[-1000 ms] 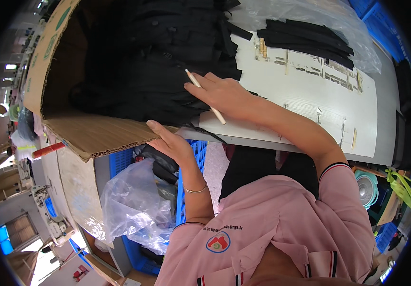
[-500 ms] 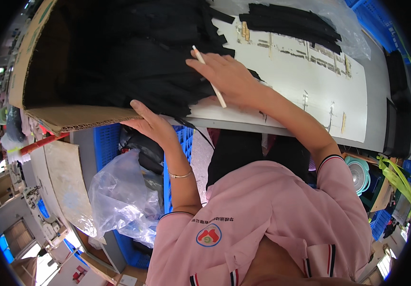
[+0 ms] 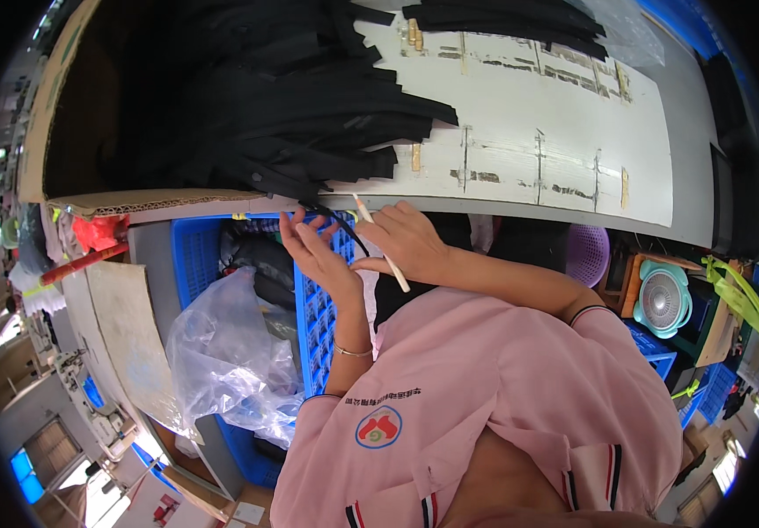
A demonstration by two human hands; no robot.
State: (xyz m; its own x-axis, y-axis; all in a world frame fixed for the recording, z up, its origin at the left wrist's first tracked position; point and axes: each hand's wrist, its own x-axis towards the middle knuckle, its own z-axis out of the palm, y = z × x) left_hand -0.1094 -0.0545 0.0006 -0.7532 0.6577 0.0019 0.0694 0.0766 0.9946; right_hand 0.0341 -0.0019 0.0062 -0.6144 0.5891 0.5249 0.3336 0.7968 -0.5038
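My right hand [image 3: 407, 245] is closed around a slim white pencil [image 3: 399, 276], which slants between its fingers just off the table's front edge. Beside it my left hand [image 3: 325, 260] is open, palm turned up, fingers apart. A narrow black strip [image 3: 346, 227] hangs over the edge between the two hands, close to the left fingertips; whether any finger touches it I cannot tell. Behind both hands a large pile of black fabric strips [image 3: 282, 106] spreads over the table from inside a cardboard box [image 3: 159, 202] lying on its side.
A white board [image 3: 520, 114] with dark marks and tape lies on the table, with another stack of black strips [image 3: 511, 25] at the far side. Below the edge are a blue plastic crate [image 3: 313, 326] and a clear plastic bag [image 3: 230, 352]. A small turquoise fan [image 3: 663, 299] stands at the right.
Both hands have come off the fabric pile: the right moved down and left with the pencil, the left slightly right and down. The strip ends on the board now lie uncovered.
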